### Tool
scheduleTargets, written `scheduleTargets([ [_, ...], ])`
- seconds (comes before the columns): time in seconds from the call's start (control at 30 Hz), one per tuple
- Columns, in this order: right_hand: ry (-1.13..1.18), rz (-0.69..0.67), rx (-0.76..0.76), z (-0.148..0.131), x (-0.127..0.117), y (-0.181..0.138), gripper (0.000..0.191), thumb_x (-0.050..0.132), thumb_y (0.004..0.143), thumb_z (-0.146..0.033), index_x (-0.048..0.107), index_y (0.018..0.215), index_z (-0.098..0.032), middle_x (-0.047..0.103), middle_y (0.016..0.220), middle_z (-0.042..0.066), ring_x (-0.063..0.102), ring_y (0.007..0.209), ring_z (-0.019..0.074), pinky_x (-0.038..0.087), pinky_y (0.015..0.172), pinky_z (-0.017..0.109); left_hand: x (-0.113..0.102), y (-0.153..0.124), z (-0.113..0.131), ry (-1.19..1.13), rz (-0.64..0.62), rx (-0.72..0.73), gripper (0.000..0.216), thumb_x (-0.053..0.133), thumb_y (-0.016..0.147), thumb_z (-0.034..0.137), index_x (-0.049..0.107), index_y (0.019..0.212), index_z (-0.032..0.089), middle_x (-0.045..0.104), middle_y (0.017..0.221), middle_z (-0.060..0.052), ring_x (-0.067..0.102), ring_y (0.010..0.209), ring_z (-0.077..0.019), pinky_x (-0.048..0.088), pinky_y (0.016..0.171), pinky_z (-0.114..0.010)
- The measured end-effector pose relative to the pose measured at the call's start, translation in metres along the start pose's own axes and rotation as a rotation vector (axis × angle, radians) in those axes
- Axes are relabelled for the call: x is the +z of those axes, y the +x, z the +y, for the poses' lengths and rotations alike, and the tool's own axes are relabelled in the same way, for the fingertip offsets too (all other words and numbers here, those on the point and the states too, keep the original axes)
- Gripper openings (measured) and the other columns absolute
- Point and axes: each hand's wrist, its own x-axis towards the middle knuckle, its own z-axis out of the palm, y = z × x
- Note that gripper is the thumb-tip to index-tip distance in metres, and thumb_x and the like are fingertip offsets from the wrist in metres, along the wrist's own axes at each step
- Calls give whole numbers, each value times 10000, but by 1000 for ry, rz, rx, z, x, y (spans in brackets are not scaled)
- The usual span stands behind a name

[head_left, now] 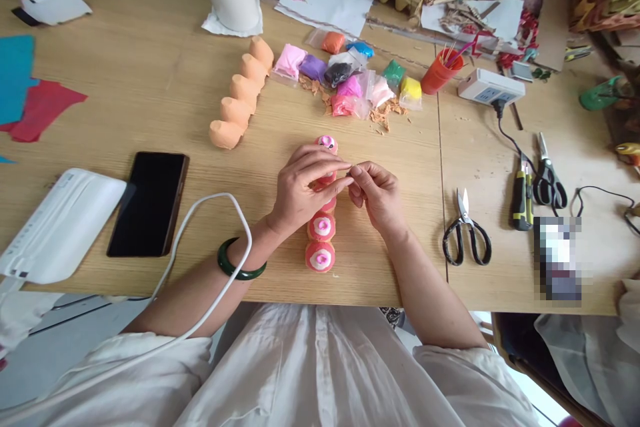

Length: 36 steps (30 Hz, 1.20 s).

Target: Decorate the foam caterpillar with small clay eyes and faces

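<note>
A row of pink-covered egg-carton cups lies on the table between my arms, with white and bright pink clay-like rounds on top. The far cup carries a small dark spot. My left hand hovers over the middle of the row and covers part of it; its thumb and fingertips reach toward the right hand. Just right of the row, my right hand is closed in a pinch, its fingertips meeting those of the left. Whatever is between the fingertips is too small to make out.
An orange carton strip and bagged coloured clay lie beyond my hands. Scissors and a cutter are to the right; a phone and a white power bank to the left. A white cable crosses my left forearm.
</note>
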Motion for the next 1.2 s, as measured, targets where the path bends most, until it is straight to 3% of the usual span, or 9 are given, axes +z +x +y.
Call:
scheduleTargets([
  [0.43, -36, -4, 1, 1, 0, 2, 468, 860, 792, -596, 652, 703, -187, 534, 532, -75, 421, 422, 47, 291, 421, 217, 2, -2, -3, 43, 22, 33, 43, 756, 965, 240, 797, 958, 231, 823, 917, 2, 737, 981, -184, 599, 955, -351],
  [0.57, -96, 34, -83, 1, 0, -1, 437, 852, 817, -572, 673, 711, -187, 545, 529, -65, 414, 435, 51, 300, 434, 219, 1, -1, -2, 57, 33, 12, 49, 753, 956, 216, 791, 926, 216, 822, 908, -9, 745, 965, -186, 601, 938, -347],
  [0.7, -62, 130, -200, -2, -3, 0, 372, 845, 836, -526, 695, 749, -196, 546, 531, -65, 444, 441, 60, 341, 438, 222, -1, 0, 2, -30, 82, -152, 72, 759, 945, 242, 812, 899, 225, 818, 892, -15, 744, 905, -180, 597, 897, -347],
  [0.8, 49, 137, -127, -4, -6, 3, 297, 844, 821, -468, 698, 828, -209, 639, 652, -42, 538, 496, 83, 440, 454, 229, -3, 1, 9, -330, 84, -466, 104, 788, 923, 315, 832, 915, 220, 810, 897, -24, 733, 798, -156, 598, 753, -302],
  [0.9, 163, 77, -15, -6, -7, 5, 254, 859, 755, -358, 708, 892, -207, 699, 810, -16, 600, 603, 97, 513, 490, 232, -2, 1, 14, -552, 62, -716, 199, 818, 891, 408, 840, 891, 210, 765, 763, -6, 673, 640, -119, 544, 608, -249],
  [1.03, 217, 30, 69, -9, -5, 2, 210, 830, 776, -300, 722, 927, -200, 605, 745, -48, 479, 549, 60, 404, 429, 182, -1, 1, 15, -592, 45, -771, 267, 831, 869, 468, 831, 807, 208, 740, 713, -2, 644, 615, -105, 515, 597, -231],
  [1.13, 171, -18, 32, -8, -4, -1, 179, 829, 836, -327, 742, 940, -210, 468, 612, -92, 322, 476, 41, 268, 398, 170, -2, 1, 15, -558, 28, -762, 304, 815, 877, 499, 822, 802, 205, 765, 762, -20, 677, 667, -123, 531, 620, -239],
  [1.2, 104, -56, -17, -7, -3, -3, 200, 839, 853, -352, 766, 984, -220, 491, 606, -88, 313, 465, 40, 241, 400, 185, -3, 1, 15, -529, 9, -726, 310, 806, 885, 508, 819, 810, 208, 775, 788, -24, 691, 693, -130, 541, 639, -243],
])
